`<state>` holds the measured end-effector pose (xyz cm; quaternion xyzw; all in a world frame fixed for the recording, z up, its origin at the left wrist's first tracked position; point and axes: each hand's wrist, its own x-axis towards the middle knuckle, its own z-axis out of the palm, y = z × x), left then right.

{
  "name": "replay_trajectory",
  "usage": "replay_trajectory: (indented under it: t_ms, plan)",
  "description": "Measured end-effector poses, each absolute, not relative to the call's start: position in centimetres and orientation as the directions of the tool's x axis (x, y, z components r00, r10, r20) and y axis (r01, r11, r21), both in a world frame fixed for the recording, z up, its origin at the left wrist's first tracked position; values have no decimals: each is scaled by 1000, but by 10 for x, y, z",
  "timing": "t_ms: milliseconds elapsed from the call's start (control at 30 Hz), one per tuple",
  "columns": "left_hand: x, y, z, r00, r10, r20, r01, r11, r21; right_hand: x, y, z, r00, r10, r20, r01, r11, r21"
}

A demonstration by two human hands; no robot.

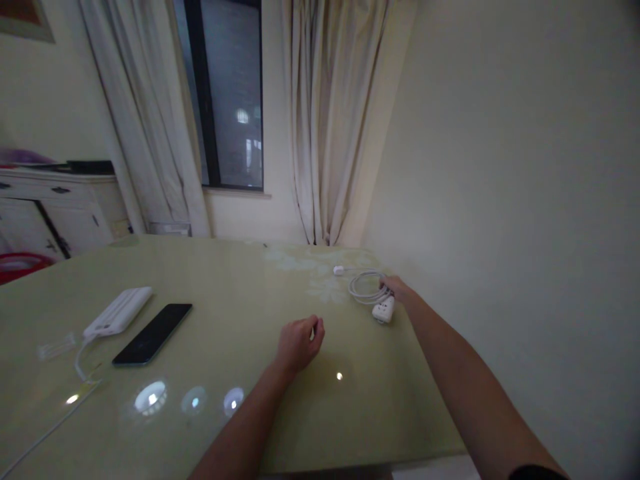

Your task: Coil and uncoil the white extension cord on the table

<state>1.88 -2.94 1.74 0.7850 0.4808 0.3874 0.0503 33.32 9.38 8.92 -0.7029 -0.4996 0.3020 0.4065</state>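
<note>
My right hand (pixel 397 288) is closed around the coiled white cord of an extension cord (pixel 367 298) at the right side of the table. Its small white socket block (pixel 383 309) sits just below the hand, and the plug (pixel 339 270) lies off to the left of the coil. Over the middle of the table is my left hand (pixel 301 342), its fingers curled together and nothing visible in them. The left hand is apart from the cord.
On the left lie a black phone (pixel 153 335) and a white power bank (pixel 118 311) with a white cable (pixel 50 432) running to the near left. A small clear plastic piece (pixel 57 347) is beside them. The wall (pixel 525 200) borders the table (pixel 225 280) on the right.
</note>
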Motion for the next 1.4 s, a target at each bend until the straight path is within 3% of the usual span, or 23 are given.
replay_trajectory:
  t_ms: [200,367,500,633,733,800,1067,1200,1400]
  plan:
    - [17,-26,18,205,825,527,708,-497,502,306,85,136,219,976,8,459,-96,-883]
    - [13,-23,23,99,832,546,678,-458,575,283,61,174,-107,986,128,555,166,-815]
    - [7,-15,25,-44,739,673,533,-552,641,264,28,195,-372,924,90,604,315,-732]
    - [7,-11,26,18,813,581,285,-562,777,244,7,197,-504,862,47,579,378,-722]
    - [10,-12,28,88,894,440,102,-448,888,233,7,186,-507,860,52,532,360,-767]
    - [10,-11,30,26,924,382,19,-382,924,229,12,176,-509,861,26,504,322,-801]
    - [0,-3,35,-181,930,319,-147,-346,927,211,35,142,-467,866,-180,432,46,-901]
    - [-3,-2,36,-212,918,334,-192,-375,907,208,49,138,-317,920,-230,387,-96,-917]
    - [-8,-2,43,-303,922,241,-459,-362,811,218,66,141,-16,984,-176,307,-162,-938]
